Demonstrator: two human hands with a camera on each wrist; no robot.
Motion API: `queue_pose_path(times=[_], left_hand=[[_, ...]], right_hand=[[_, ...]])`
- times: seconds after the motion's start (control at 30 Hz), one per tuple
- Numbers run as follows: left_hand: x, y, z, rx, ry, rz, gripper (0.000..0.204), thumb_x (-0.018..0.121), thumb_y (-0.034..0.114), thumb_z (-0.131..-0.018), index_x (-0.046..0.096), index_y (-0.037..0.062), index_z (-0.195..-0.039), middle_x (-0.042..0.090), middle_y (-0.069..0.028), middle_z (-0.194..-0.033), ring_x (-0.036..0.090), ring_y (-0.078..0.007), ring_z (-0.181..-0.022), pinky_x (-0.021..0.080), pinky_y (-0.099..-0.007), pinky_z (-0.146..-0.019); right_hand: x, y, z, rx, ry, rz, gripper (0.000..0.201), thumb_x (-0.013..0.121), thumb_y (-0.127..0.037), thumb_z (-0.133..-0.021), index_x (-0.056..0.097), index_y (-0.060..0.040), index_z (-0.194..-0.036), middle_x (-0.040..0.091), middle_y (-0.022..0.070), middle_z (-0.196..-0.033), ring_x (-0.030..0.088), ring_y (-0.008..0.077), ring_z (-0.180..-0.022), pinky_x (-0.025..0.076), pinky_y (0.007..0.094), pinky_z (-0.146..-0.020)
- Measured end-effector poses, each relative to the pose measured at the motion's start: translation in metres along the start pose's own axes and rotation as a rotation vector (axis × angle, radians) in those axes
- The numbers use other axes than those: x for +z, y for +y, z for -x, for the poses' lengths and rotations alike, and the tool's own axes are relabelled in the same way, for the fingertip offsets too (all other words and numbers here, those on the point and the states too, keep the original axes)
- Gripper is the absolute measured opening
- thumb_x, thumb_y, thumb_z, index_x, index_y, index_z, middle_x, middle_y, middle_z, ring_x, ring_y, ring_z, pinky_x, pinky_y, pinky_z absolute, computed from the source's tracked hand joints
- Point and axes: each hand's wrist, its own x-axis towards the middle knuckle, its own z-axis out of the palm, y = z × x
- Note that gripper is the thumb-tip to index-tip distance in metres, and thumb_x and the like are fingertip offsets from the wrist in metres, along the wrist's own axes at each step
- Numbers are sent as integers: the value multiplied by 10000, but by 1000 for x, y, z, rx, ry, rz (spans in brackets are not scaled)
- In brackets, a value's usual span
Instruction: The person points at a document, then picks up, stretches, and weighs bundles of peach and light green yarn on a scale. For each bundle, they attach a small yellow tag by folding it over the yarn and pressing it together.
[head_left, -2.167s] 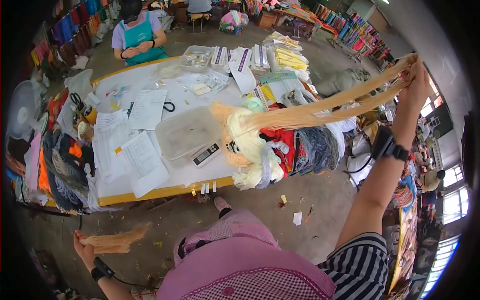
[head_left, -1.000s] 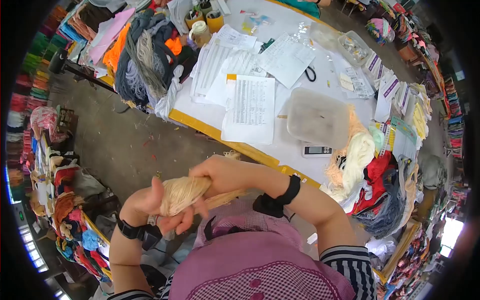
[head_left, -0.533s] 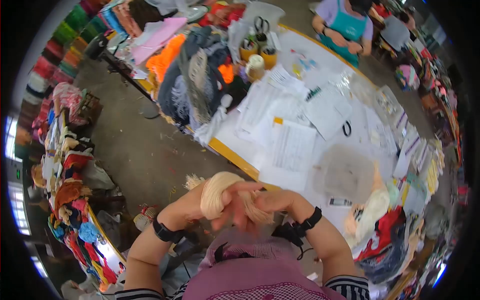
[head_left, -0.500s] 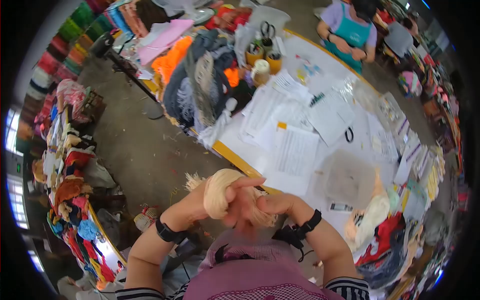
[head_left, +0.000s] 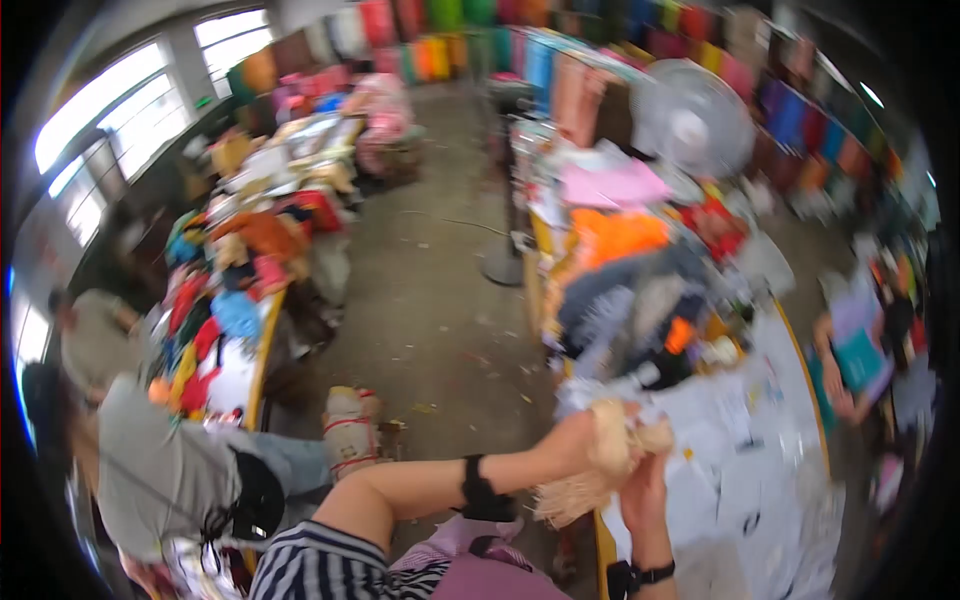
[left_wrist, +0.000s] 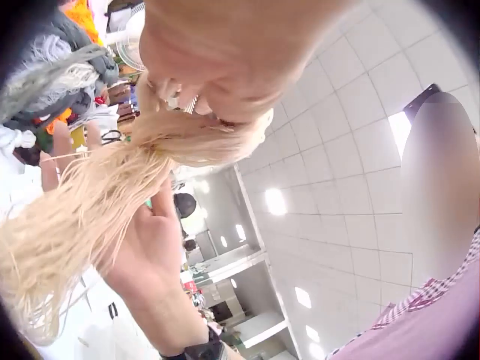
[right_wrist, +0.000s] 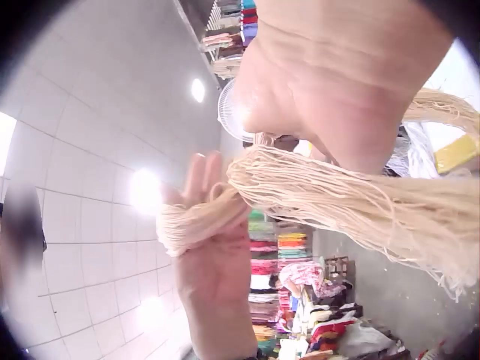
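Observation:
A hank of pale peach yarn (head_left: pixel 610 440) joins my two raised hands in the head view, near the table's edge. The hank wraps across my left hand (right_wrist: pixel 217 277), whose fingers stand fairly straight behind the loop in the right wrist view. My right hand (head_left: pixel 645 490) grips the yarn beside it, its thumb (left_wrist: pixel 154 225) against the hank in the left wrist view. From there a loose, frayed tail (left_wrist: pixel 67 217) hangs past the right hand. The yarn covers part of the right fingers.
Papers (head_left: pixel 700 480) lie on the white table (head_left: pixel 795 400). Grey and orange yarn piles (head_left: pixel 640 290) sit beyond, with a fan (head_left: pixel 692 120) behind. A person in grey (head_left: pixel 170 460) is at left near a cloth-laden table (head_left: pixel 268 340). Another person in teal (head_left: pixel 855 360) is at right.
The stretched hank has been gathered and looped round my left hand. My right hand came in from far right to join it. The head view has swung left, showing the aisle.

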Motion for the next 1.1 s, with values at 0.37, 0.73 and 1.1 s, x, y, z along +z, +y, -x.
queue_pose_path(times=[0.37,0.73,1.1], left_hand=[[-41,-20,10,-265,-19,-383,314,707,311,-720,634,47,-873,653,-175,-785,639,-366,-768,495,-430,-658],[-53,-18,19,-31,28,-585,173,691,188,-580,657,54,-684,640,-157,-709,643,-345,-696,503,-439,-610],[-44,-24,22,-151,-73,-561,163,636,195,-641,661,40,-683,623,-182,-671,622,-365,-662,477,-433,-559]], right_hand=[[42,12,-23,67,-291,392,579,368,-444,-995,268,-115,-1461,407,86,-1409,426,205,-1269,369,375,-1014],[33,41,-33,307,-85,552,409,530,-309,-899,512,-84,-1239,581,32,-1138,570,129,-1009,477,284,-765],[42,28,-28,390,-13,530,439,452,-321,-931,515,-28,-1251,576,68,-1175,558,163,-1078,449,312,-898]])
